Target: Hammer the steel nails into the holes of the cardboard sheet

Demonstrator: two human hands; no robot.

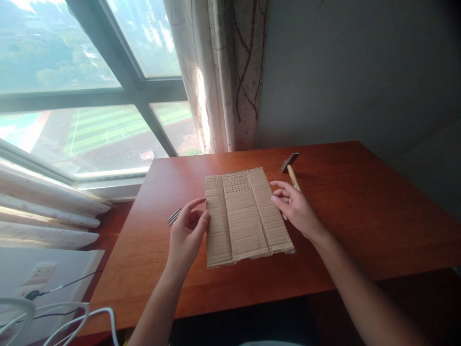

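A creased piece of cardboard is between my hands, over the wooden table. Near its far edge are rows of small punched holes. My left hand grips the left edge between thumb and fingers. On the opposite edge, my right hand pinches the cardboard, with the thumb at the rim. Beyond my right hand lies a hammer, its wooden handle partly hidden behind that hand. Several thin metal rods lie on the table just left of my left hand.
The brown wooden table stretches to the right, against a grey wall. A window and patterned curtains stand behind and to the left. White cables loop at lower left, near a wall socket.
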